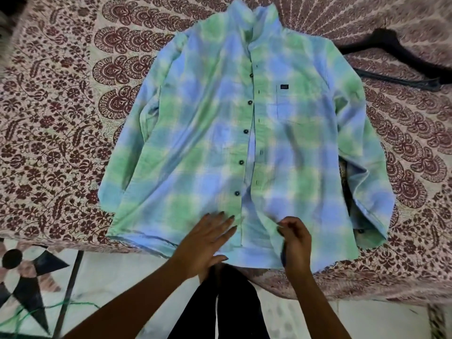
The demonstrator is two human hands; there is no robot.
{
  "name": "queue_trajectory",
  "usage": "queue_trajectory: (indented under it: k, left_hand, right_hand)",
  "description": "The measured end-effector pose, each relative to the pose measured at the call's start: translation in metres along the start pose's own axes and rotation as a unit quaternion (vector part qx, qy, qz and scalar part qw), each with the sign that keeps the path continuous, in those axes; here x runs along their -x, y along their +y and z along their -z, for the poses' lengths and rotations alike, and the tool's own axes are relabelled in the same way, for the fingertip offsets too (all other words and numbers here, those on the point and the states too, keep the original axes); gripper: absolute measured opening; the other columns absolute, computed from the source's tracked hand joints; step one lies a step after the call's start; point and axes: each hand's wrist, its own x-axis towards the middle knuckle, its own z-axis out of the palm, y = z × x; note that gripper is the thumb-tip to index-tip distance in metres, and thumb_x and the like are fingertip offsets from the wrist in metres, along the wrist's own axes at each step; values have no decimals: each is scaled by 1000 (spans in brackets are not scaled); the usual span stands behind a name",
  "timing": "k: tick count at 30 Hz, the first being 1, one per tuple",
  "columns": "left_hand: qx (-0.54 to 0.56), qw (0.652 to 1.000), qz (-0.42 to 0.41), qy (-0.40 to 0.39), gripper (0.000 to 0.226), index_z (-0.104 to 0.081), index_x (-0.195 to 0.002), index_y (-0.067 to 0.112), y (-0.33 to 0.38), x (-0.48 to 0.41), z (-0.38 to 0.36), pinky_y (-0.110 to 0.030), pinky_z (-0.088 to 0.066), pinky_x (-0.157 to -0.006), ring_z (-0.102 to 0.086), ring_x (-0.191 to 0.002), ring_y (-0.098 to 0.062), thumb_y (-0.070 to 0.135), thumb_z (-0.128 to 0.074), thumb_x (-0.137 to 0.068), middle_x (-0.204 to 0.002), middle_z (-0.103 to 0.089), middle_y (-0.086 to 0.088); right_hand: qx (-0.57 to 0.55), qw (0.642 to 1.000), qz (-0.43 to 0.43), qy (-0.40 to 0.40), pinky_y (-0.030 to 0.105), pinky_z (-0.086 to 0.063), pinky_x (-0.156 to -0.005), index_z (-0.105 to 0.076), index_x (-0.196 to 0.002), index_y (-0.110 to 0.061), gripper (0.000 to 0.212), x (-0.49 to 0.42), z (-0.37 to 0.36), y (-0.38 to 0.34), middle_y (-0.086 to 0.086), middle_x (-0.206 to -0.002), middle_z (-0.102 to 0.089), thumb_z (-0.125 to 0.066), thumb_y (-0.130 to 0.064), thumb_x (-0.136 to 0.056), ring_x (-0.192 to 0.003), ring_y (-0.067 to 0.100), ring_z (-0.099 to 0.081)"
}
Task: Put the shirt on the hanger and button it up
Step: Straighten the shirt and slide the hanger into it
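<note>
A green and blue checked shirt point(208, 133) lies flat on the bed, front up and unbuttoned, with dark buttons down its left panel. A black hanger point(401, 62) lies on the bedspread beyond the shirt's right shoulder, apart from both hands. My left hand point(208, 243) rests flat with straight fingers on the left panel near the hem. Just right of the placket, my right hand point(294, 238) has curled fingers that pinch the right panel's lower edge.
The bed carries a maroon and cream floral bedspread point(53, 133), its front edge running just below the shirt hem. A patterned tiled floor point(29, 277) with a green cord lies at the lower left. My dark-trousered legs point(227, 304) stand against the bed.
</note>
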Motion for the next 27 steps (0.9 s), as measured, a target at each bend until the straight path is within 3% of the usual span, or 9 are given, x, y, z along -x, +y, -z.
queue_trajectory:
  k: [2, 5, 8, 13, 17, 21, 23, 25, 27]
  left_hand:
    - [-13, 999, 22, -30, 56, -53, -128, 22, 5, -14, -5, -43, -18, -109, -46, -128, -26, 39, -64, -76, -139, -49, -1]
    - [33, 999, 7, 28, 37, -67, -109, 24, 9, -20, 0, -38, -28, -105, -59, -114, -25, 18, -46, -79, -122, -64, 2]
    - [60, 998, -21, 20, 37, -64, -111, 23, 17, -14, 2, -37, -31, -103, -56, -119, -22, 27, -42, -81, -122, -64, 2]
    - [63, 996, -46, -39, 51, -49, -130, 15, 18, 0, -11, -43, -21, -110, -29, -139, -28, 44, -43, -88, -142, -46, -4]
    - [190, 979, -30, 65, 31, -64, -111, 22, -2, 1, 10, -31, -34, -106, -47, -127, -14, 40, -46, -93, -126, -61, 6]
    - [210, 942, 160, 206, 40, -69, -107, 17, -41, 10, 31, -21, -38, -103, -51, -119, -8, 37, -36, -97, -118, -66, 2]
    - [179, 910, 274, 255, 45, -63, -116, 11, -70, 15, 39, -27, -37, -104, -52, -119, -16, 36, -31, -98, -122, -63, -5]
    - [145, 863, 402, 269, 44, -53, -126, 6, -106, 23, 46, -41, -32, -108, -45, -126, -31, 30, -29, -97, -132, -54, -16]
    - [119, 789, 542, 262, 43, -45, -132, 4, -138, 32, 52, -49, -29, -106, -39, -127, -44, 20, -38, -93, -136, -45, -25]
  right_hand:
    - [-95, 995, -37, 12, 22, -37, -63, -57, -62, -15, 36, 3, -7, -10, -4, -67, -53, -46, 12, -83, -64, 11, -49]
    - [95, 986, -30, -135, 17, -37, -54, -55, -69, -10, 21, 11, -28, -11, -9, -61, -57, -48, 10, -70, -53, 2, -47]
    - [327, 916, -24, -231, 18, -43, -65, -57, -75, -29, 40, 12, -34, 10, -11, -74, -62, -48, 10, -72, -66, -1, -57]
    - [391, 886, -24, -247, 19, -46, -75, -57, -86, -26, 14, 4, -32, 14, -7, -88, -66, -62, -13, -82, -82, 5, -62]
    - [451, 847, -33, -280, 25, -47, -77, -63, -95, -16, 13, -8, -33, 15, 0, -92, -68, -63, -19, -82, -87, 16, -65]
    - [494, 826, -4, -272, 23, -44, -72, -62, -90, -24, 8, -22, -48, 5, -4, -90, -68, -63, -28, -83, -89, 14, -64]
    - [487, 834, 30, -257, 22, -43, -70, -56, -81, -31, 8, -26, -61, -3, -9, -83, -65, -61, -27, -84, -86, 12, -65]
    - [449, 861, 44, -234, 20, -45, -70, -55, -80, -32, 12, -29, -81, -11, -11, -80, -64, -62, -24, -85, -82, 8, -64]
    - [412, 880, 53, -230, 17, -45, -69, -57, -82, -32, 13, -32, -105, -18, -13, -76, -64, -63, -20, -85, -72, 1, -62]
